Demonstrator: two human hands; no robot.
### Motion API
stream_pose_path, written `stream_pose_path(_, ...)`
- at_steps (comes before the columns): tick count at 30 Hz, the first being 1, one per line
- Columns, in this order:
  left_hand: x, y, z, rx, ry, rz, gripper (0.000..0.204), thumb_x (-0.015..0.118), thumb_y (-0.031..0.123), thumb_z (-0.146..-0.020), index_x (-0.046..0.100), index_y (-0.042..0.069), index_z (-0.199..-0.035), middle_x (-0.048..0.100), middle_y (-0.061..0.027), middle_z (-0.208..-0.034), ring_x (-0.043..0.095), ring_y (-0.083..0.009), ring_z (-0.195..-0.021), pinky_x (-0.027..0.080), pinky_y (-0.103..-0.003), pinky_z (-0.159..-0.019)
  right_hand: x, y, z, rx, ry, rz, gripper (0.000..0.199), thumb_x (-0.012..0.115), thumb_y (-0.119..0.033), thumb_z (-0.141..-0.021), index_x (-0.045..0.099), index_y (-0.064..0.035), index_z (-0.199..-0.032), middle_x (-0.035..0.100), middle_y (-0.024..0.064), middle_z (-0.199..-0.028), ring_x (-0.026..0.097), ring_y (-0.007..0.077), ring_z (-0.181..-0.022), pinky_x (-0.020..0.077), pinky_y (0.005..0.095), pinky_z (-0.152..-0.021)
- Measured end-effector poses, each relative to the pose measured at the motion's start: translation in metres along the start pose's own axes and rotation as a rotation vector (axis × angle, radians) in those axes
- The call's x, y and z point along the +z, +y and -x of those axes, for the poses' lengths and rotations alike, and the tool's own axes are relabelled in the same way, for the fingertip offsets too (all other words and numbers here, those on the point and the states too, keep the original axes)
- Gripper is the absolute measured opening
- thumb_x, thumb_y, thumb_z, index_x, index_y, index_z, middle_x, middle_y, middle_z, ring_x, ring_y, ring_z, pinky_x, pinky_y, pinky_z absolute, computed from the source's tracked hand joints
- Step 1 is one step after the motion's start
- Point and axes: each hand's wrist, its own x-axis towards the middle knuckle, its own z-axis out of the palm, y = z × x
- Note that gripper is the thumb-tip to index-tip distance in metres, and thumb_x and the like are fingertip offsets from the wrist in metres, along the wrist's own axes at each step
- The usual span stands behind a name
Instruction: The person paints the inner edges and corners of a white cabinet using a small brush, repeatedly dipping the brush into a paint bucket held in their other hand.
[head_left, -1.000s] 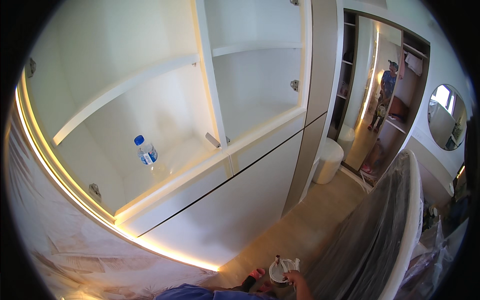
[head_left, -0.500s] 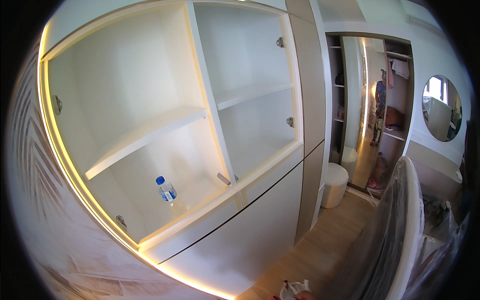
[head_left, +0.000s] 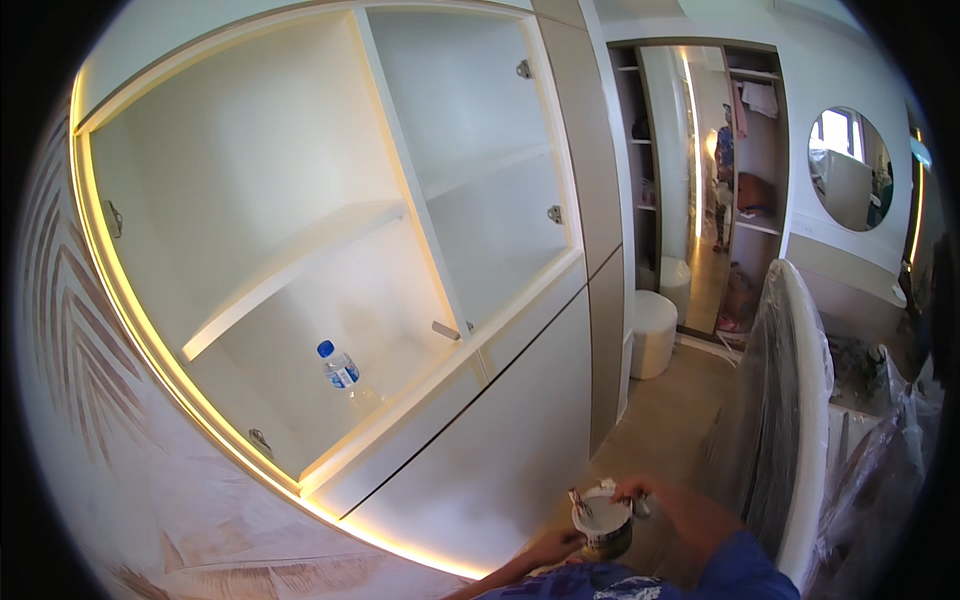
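Left-hand grip [head_left: 553, 548] under small paint tin [head_left: 604, 523] — right hand [head_left: 640, 490] on rim.

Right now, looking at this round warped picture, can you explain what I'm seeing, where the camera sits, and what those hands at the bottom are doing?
The camera is worn on a person's head; its fisheye lens bends straight edges. No robot here, only two bare hands at the bottom edge. The left hand holds a small paint can from below, and the right hand rests at its rim, by what looks like a brush in the can. Ahead stands an open white cupboard with lit edges; a plastic water bottle with a blue cap stands on its lower shelf. To the right, furniture wrapped in plastic sheeting.
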Motion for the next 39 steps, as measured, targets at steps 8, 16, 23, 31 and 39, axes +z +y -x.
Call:
stream_pose_path(8,-0.061,0.075,0.014,0.228,0.811,0.328,0.024,0.067,0.021,-0.103,0.072,-0.002,-0.106,0.077,-0.0087,-0.094,0.071,-0.0145,-0.085,0.056,-0.03,-0.08,-0.061,-0.156,0.186,-0.164,0.062,0.598,0.038,0.08,-0.049,-0.088,0.074,-0.0116,-0.09,0.071,0.002,-0.078,0.061,0.0168,-0.065,0.0471,0.0362,-0.057)
stream_pose_path(16,-0.096,0.156,0.037,0.437,0.834,0.602,0.022,0.072,0.017,-0.099,0.069,-0.002,-0.107,0.073,-0.0114,-0.099,0.068,-0.0182,-0.092,0.054,-0.033,-0.082,-0.092,-0.193,0.34,-0.37,0.42,0.844,0.052,0.078,-0.053,-0.087,0.072,-0.0013,-0.09,0.072,0.0141,-0.08,0.069,0.0305,-0.077,0.0527,0.0432,-0.07)
stream_pose_path(23,-0.113,0.298,0.105,1.385,-0.684,0.52,0.024,0.073,0.01,-0.093,0.069,-0.003,-0.112,0.068,-0.0243,-0.103,0.066,-0.0345,-0.098,0.052,-0.045,-0.08,-0.056,-0.161,0.396,-0.388,0.709,0.449,0.055,0.075,-0.055,-0.089,0.073,-0.0002,-0.09,0.07,0.0182,-0.08,0.069,0.0341,-0.078,0.0513,0.0455,-0.072)
stream_pose_path(31,-0.084,0.356,0.109,1.378,-0.606,0.299,0.014,0.072,0.016,-0.097,0.067,0.002,-0.097,0.066,-0.0166,-0.092,0.065,-0.0296,-0.084,0.05,-0.043,-0.074,-0.027,-0.14,0.397,-0.315,0.731,0.198,0.048,0.076,-0.045,-0.092,0.072,0.003,-0.087,0.064,0.0086,-0.065,0.062,0.0194,-0.062,0.0479,0.039,-0.06)
stream_pose_path(39,-0.09,0.351,0.109,1.271,0.582,0.802,0.011,0.062,0.006,-0.099,0.056,-0.001,-0.105,0.058,-0.0139,-0.088,0.06,-0.0231,-0.075,0.046,-0.034,-0.063,-0.002,-0.122,0.364,-0.239,0.655,0.278,0.042,0.078,-0.039,-0.091,0.072,0.0023,-0.088,0.061,0.009,-0.064,0.055,0.0171,-0.058,0.0457,0.0387,-0.059)
